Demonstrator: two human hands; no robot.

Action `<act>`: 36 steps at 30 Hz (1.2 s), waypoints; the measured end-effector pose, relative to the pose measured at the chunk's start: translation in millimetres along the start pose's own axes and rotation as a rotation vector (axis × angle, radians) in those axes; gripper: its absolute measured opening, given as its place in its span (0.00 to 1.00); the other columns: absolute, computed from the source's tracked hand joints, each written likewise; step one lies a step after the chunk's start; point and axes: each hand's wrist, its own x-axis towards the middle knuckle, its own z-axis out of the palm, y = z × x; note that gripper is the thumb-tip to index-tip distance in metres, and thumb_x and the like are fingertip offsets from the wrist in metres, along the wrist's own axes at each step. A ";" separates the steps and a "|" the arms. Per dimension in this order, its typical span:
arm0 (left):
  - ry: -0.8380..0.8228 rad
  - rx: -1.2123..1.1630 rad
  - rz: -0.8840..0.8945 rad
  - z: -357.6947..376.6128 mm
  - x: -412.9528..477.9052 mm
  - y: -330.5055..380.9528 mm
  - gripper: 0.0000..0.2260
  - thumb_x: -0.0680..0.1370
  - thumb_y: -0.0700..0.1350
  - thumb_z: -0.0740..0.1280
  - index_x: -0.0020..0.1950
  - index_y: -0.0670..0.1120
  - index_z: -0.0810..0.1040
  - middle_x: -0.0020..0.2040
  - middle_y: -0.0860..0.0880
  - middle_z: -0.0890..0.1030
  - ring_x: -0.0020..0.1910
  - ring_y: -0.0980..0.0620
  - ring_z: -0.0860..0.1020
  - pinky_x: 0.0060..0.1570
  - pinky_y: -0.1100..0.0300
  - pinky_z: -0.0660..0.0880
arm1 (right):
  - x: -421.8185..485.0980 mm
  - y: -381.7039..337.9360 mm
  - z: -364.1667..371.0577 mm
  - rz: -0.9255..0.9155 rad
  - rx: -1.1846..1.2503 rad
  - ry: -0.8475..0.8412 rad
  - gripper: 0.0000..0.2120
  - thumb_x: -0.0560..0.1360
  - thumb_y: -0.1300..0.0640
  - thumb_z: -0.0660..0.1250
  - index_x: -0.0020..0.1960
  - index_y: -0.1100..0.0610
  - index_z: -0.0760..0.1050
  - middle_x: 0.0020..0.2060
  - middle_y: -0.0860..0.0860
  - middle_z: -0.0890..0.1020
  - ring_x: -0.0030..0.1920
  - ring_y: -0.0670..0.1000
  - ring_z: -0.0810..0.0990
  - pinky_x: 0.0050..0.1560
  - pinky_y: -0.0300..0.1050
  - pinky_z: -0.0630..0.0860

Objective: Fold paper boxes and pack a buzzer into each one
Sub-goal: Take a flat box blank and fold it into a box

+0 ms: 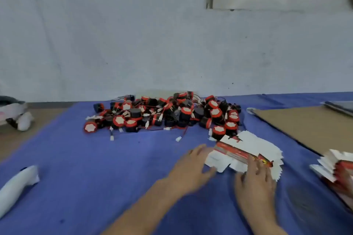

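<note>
A pile of black buzzers (164, 112) with red rims, white tops and trailing wires lies at the back of the blue cloth (95, 168). In front of it, to the right, sits a fanned stack of flat red-and-white paper boxes (246, 150). My left hand (193, 166) lies with straight fingers at the stack's left end, thumb under a white flap. My right hand (256, 179) rests with straight fingers on the stack's near edge. The picture is blurred by motion.
A second bunch of flat boxes (336, 168) lies at the right edge. A brown cardboard sheet (305, 126) is at the back right. White wrapped objects sit at the left, one near (17, 187) and one far (19, 116). A grey wall stands behind the table.
</note>
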 end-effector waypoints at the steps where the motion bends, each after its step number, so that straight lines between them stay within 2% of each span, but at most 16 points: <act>1: -0.073 0.076 0.013 18.8 11.5 -2.1 0.31 0.82 0.59 0.60 0.81 0.53 0.53 0.82 0.49 0.51 0.80 0.47 0.54 0.76 0.51 0.55 | 9.0 -0.5 3.0 -0.019 0.051 0.066 0.30 0.79 0.58 0.64 0.78 0.58 0.60 0.77 0.60 0.63 0.77 0.62 0.58 0.76 0.59 0.54; 3: -0.117 0.171 0.027 44.8 30.2 -3.1 0.32 0.81 0.61 0.60 0.81 0.54 0.52 0.82 0.46 0.49 0.80 0.44 0.51 0.77 0.49 0.53 | 21.8 -2.5 6.4 -0.021 0.134 0.156 0.29 0.77 0.60 0.66 0.77 0.59 0.64 0.75 0.61 0.67 0.77 0.63 0.60 0.76 0.59 0.53; 5: -0.082 0.218 0.042 53.3 42.4 -4.2 0.27 0.81 0.59 0.60 0.78 0.52 0.61 0.79 0.45 0.61 0.76 0.43 0.62 0.72 0.48 0.63 | 29.7 -4.9 6.5 -0.014 0.183 0.145 0.28 0.78 0.60 0.65 0.77 0.58 0.64 0.75 0.61 0.66 0.77 0.62 0.60 0.77 0.58 0.53; 8: 0.007 0.357 0.111 48.6 44.3 -3.7 0.16 0.83 0.54 0.57 0.68 0.49 0.70 0.65 0.45 0.77 0.61 0.42 0.76 0.50 0.48 0.73 | 33.1 -0.2 12.6 0.035 0.237 0.115 0.28 0.79 0.60 0.63 0.77 0.58 0.62 0.76 0.60 0.65 0.76 0.61 0.60 0.76 0.57 0.53; 10: 0.102 0.472 0.147 38.4 39.4 -6.2 0.07 0.83 0.47 0.57 0.58 0.48 0.71 0.48 0.46 0.80 0.44 0.41 0.79 0.32 0.53 0.65 | 34.0 -2.9 11.7 0.028 0.327 0.157 0.26 0.80 0.60 0.62 0.77 0.60 0.62 0.74 0.61 0.67 0.74 0.62 0.62 0.75 0.58 0.56; 12: 0.170 0.540 0.086 19.7 32.4 -7.4 0.04 0.81 0.39 0.59 0.53 0.48 0.68 0.34 0.49 0.71 0.29 0.45 0.70 0.26 0.54 0.55 | 29.9 -10.4 9.1 0.038 0.517 0.196 0.26 0.81 0.56 0.60 0.78 0.58 0.60 0.75 0.60 0.65 0.74 0.61 0.62 0.74 0.59 0.59; 17: 0.386 -0.305 -0.083 -28.4 -4.2 -15.2 0.14 0.85 0.47 0.55 0.41 0.46 0.67 0.32 0.44 0.70 0.29 0.54 0.63 0.29 0.50 0.60 | 16.3 -36.3 6.3 0.037 1.006 0.051 0.32 0.83 0.46 0.60 0.81 0.46 0.48 0.80 0.45 0.57 0.78 0.47 0.56 0.71 0.44 0.59; 20: 0.387 -0.326 -0.040 -35.6 -42.4 -12.4 0.15 0.85 0.52 0.54 0.43 0.48 0.72 0.33 0.46 0.71 0.29 0.56 0.62 0.30 0.53 0.61 | 6.3 -57.3 8.8 0.152 1.239 -0.201 0.40 0.75 0.34 0.63 0.80 0.39 0.47 0.77 0.44 0.62 0.75 0.49 0.65 0.68 0.49 0.66; 22: 0.348 -0.326 -0.015 -30.7 -64.6 -11.7 0.12 0.85 0.54 0.54 0.50 0.56 0.75 0.35 0.56 0.76 0.30 0.59 0.70 0.30 0.62 0.67 | 1.2 -70.3 13.9 0.191 1.403 -0.354 0.46 0.67 0.29 0.66 0.79 0.39 0.53 0.73 0.46 0.70 0.69 0.51 0.74 0.68 0.56 0.72; 24: 0.282 -0.393 -0.034 -24.2 -79.4 -11.2 0.09 0.85 0.54 0.56 0.55 0.59 0.76 0.44 0.61 0.81 0.41 0.59 0.79 0.42 0.61 0.76 | -3.1 -80.9 19.1 0.194 1.496 -0.442 0.45 0.65 0.31 0.70 0.78 0.39 0.58 0.69 0.47 0.76 0.63 0.50 0.79 0.64 0.55 0.76; 25: 0.256 -0.452 -0.056 -23.5 -84.9 -9.6 0.08 0.84 0.54 0.58 0.55 0.60 0.76 0.47 0.59 0.82 0.44 0.58 0.80 0.46 0.57 0.77 | -4.6 -84.7 23.0 0.202 1.509 -0.446 0.42 0.67 0.34 0.71 0.77 0.39 0.60 0.67 0.47 0.77 0.60 0.50 0.81 0.62 0.54 0.77; 27: 0.245 -0.659 -0.133 -28.8 -92.2 -12.8 0.07 0.80 0.55 0.61 0.56 0.65 0.76 0.51 0.61 0.83 0.51 0.61 0.81 0.49 0.63 0.77 | -5.9 -88.3 31.8 0.205 1.485 -0.384 0.33 0.74 0.44 0.72 0.75 0.38 0.62 0.66 0.48 0.78 0.56 0.50 0.83 0.61 0.55 0.78; 29: 0.306 -0.858 -0.253 -42.7 -94.7 -22.7 0.11 0.76 0.59 0.65 0.58 0.70 0.75 0.52 0.63 0.84 0.53 0.62 0.82 0.53 0.65 0.77 | -7.1 -89.6 34.1 0.124 1.374 -0.292 0.28 0.78 0.49 0.70 0.73 0.36 0.64 0.63 0.45 0.79 0.49 0.40 0.84 0.52 0.46 0.80; 31: 0.404 -0.982 -0.344 -55.9 -93.9 -40.0 0.18 0.74 0.62 0.69 0.63 0.65 0.73 0.51 0.59 0.85 0.53 0.58 0.83 0.55 0.58 0.79 | -9.4 -91.4 31.8 -0.001 1.278 -0.241 0.25 0.79 0.50 0.69 0.69 0.31 0.65 0.61 0.41 0.78 0.47 0.36 0.82 0.44 0.37 0.78; 34: 0.378 -1.018 -0.333 -67.2 -93.4 -51.5 0.17 0.75 0.59 0.69 0.63 0.57 0.80 0.53 0.52 0.86 0.53 0.52 0.84 0.54 0.53 0.80 | -17.2 -98.3 31.6 -0.163 1.180 -0.269 0.24 0.79 0.50 0.68 0.66 0.27 0.65 0.61 0.41 0.77 0.54 0.45 0.82 0.52 0.45 0.80; 36: 0.276 -0.982 -0.307 -67.1 -94.0 -48.5 0.11 0.77 0.57 0.68 0.58 0.60 0.82 0.54 0.52 0.86 0.54 0.52 0.84 0.55 0.53 0.80 | -23.5 -103.7 33.4 -0.234 1.127 -0.283 0.23 0.78 0.47 0.67 0.65 0.26 0.64 0.60 0.33 0.73 0.57 0.42 0.79 0.55 0.45 0.78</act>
